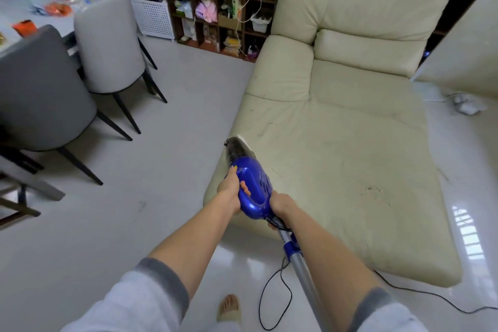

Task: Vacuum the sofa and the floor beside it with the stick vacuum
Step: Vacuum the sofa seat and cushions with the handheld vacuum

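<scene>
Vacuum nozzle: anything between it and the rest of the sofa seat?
Nothing visible. The vacuum, gripped by the left hand and right hand, has its nozzle at the sofa seat's left edge; the cushion ahead is bare.

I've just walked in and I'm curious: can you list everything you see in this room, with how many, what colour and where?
Stick vacuum: one, blue with a silver tube, nozzle at the sofa's left edge.
Sofa: one, cream, centre right.
Power cord: one, black, trailing on the floor.
Floor: pale grey, glossy.
Chairs: two, grey, left.
Table: one, cluttered, top left.
Shelf unit: one, dark brown, packed, behind.
Basket: one, white, by the shelf.
Foot: one, in a sandal, bottom.
Left hand: grips the vacuum handle.
Right hand: holds the vacuum's rear.
</scene>
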The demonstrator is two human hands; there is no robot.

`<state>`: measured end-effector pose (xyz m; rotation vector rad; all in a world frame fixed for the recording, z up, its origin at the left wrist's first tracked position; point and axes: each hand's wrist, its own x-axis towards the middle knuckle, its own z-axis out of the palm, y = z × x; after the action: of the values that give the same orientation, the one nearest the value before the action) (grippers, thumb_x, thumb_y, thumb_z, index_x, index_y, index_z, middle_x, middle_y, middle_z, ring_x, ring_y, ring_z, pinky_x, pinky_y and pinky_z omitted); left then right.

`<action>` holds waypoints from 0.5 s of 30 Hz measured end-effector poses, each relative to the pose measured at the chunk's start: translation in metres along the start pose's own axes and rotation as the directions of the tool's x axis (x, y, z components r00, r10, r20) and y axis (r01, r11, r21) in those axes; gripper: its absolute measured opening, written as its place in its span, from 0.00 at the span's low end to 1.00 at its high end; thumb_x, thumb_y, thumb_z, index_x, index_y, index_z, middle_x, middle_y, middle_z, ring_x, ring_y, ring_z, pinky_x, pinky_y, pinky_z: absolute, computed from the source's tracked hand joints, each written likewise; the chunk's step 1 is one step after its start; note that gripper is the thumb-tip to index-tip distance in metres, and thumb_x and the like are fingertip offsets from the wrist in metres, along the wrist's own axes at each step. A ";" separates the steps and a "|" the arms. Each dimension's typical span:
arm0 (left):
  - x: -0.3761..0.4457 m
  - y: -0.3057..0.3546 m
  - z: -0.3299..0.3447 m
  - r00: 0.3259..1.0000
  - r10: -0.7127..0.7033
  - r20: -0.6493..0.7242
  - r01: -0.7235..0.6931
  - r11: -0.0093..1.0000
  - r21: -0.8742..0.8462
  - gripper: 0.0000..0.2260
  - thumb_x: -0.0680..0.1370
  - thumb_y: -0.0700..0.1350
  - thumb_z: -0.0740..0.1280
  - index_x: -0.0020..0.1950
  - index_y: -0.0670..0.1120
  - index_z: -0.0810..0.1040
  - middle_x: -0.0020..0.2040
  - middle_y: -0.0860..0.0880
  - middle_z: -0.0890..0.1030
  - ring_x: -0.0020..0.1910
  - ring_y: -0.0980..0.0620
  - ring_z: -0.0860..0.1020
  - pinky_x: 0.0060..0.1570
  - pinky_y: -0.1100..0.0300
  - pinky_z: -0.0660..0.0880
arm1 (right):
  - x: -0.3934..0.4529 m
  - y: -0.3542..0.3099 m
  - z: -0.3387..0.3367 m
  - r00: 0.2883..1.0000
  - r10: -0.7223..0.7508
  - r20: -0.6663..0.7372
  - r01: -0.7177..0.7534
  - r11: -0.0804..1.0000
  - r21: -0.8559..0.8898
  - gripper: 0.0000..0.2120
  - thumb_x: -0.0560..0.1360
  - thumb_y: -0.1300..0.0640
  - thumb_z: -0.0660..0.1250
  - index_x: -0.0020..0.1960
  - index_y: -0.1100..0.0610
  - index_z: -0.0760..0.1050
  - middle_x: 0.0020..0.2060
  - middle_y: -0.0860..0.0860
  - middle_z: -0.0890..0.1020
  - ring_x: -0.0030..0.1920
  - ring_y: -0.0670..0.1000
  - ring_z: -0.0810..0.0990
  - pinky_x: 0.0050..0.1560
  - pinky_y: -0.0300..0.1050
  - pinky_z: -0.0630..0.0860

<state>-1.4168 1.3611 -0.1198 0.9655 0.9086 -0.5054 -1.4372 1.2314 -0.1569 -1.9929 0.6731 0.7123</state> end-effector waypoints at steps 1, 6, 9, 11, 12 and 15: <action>0.004 0.005 -0.003 1.000 0.004 -0.003 -0.004 1.000 -0.001 0.12 0.78 0.54 0.65 0.46 0.45 0.77 0.26 0.50 0.70 0.21 0.55 0.66 0.21 0.66 0.66 | 0.004 -0.005 0.003 1.000 0.010 0.009 -0.010 1.000 -0.012 0.16 0.81 0.52 0.46 0.49 0.58 0.69 0.49 0.59 0.78 0.45 0.55 0.75 0.56 0.51 0.75; 0.021 0.025 -0.009 1.000 -0.023 0.002 0.023 1.000 -0.016 0.13 0.78 0.54 0.65 0.50 0.44 0.77 0.28 0.50 0.72 0.23 0.54 0.67 0.22 0.64 0.68 | 0.007 -0.031 0.008 0.999 0.041 -0.009 -0.041 0.997 -0.060 0.16 0.81 0.55 0.49 0.45 0.61 0.71 0.53 0.62 0.81 0.51 0.59 0.80 0.57 0.51 0.76; 0.024 0.033 0.000 1.000 -0.019 0.015 0.019 1.000 0.010 0.13 0.79 0.54 0.65 0.46 0.44 0.76 0.27 0.50 0.71 0.22 0.55 0.67 0.22 0.64 0.68 | 0.013 -0.038 0.003 0.998 0.061 -0.022 -0.062 0.997 -0.048 0.18 0.82 0.53 0.48 0.46 0.61 0.72 0.53 0.62 0.81 0.55 0.60 0.80 0.58 0.52 0.76; 0.025 0.036 0.009 0.999 -0.027 0.030 0.026 0.999 0.027 0.13 0.79 0.54 0.65 0.47 0.45 0.76 0.27 0.50 0.72 0.22 0.55 0.67 0.22 0.65 0.68 | 0.019 -0.037 -0.002 0.997 0.070 -0.037 -0.070 0.997 -0.014 0.19 0.81 0.52 0.47 0.45 0.62 0.72 0.52 0.63 0.81 0.53 0.61 0.80 0.58 0.53 0.76; 0.026 0.036 0.012 0.999 -0.033 0.036 0.031 0.999 0.031 0.13 0.78 0.54 0.65 0.48 0.45 0.77 0.27 0.50 0.72 0.22 0.55 0.67 0.22 0.65 0.68 | 0.023 -0.035 -0.003 0.997 0.056 -0.049 -0.056 0.998 -0.009 0.20 0.81 0.52 0.47 0.46 0.62 0.73 0.52 0.63 0.81 0.52 0.61 0.80 0.57 0.53 0.76; 0.026 0.031 0.019 0.998 -0.049 0.046 0.047 0.997 0.055 0.14 0.78 0.55 0.65 0.51 0.45 0.78 0.28 0.50 0.72 0.22 0.54 0.68 0.22 0.66 0.68 | 0.028 -0.022 -0.008 0.994 0.089 -0.063 -0.086 0.995 0.041 0.22 0.79 0.49 0.46 0.48 0.61 0.75 0.52 0.64 0.82 0.49 0.60 0.79 0.57 0.54 0.76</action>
<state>-1.3721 1.3602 -0.1219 0.9781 0.8814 -0.5935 -1.4006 1.2296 -0.1609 -1.9676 0.8111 0.6841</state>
